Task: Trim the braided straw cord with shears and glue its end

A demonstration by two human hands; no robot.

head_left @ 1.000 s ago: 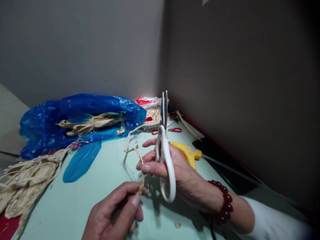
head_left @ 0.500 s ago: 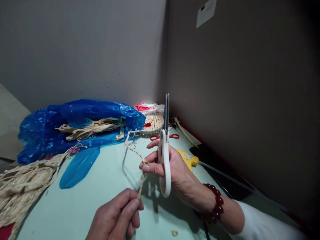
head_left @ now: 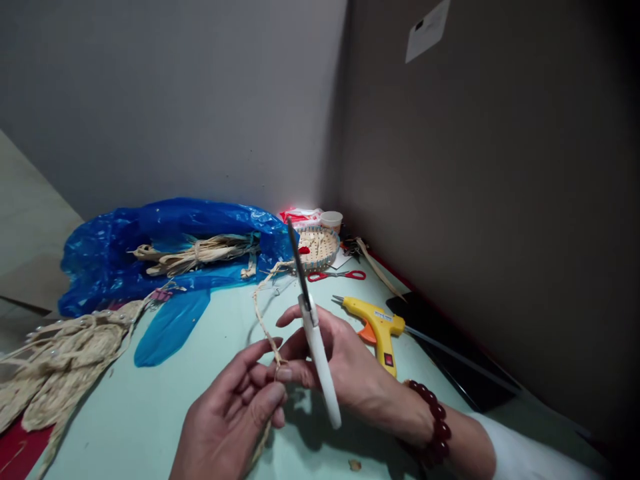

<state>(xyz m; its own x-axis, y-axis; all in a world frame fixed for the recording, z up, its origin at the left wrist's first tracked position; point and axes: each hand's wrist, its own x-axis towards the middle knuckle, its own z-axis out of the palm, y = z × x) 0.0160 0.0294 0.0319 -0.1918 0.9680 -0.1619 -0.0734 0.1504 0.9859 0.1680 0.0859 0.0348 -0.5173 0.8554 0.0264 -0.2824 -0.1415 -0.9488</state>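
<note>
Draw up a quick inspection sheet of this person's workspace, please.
Surface: pale green tabletop; a small tan scrap lies near the front.
Job's things: braided strip at the fingertips; white-handled scissors, blades pointing up, parted or not can't be told.
Clutter: blue plastic bag with a fiber bundle, red-handled scissors, yellow glue gun, beaded tan piece, white cup.
Hands: left hand pinches the braided strip; right hand holds the white-handled scissors, fingertips also at the strip.
Cables: nothing clearly seen; a pale rod extends behind the glue gun.
Surroundings: grey walls meeting in a corner; a paper label on the right one.
</note>
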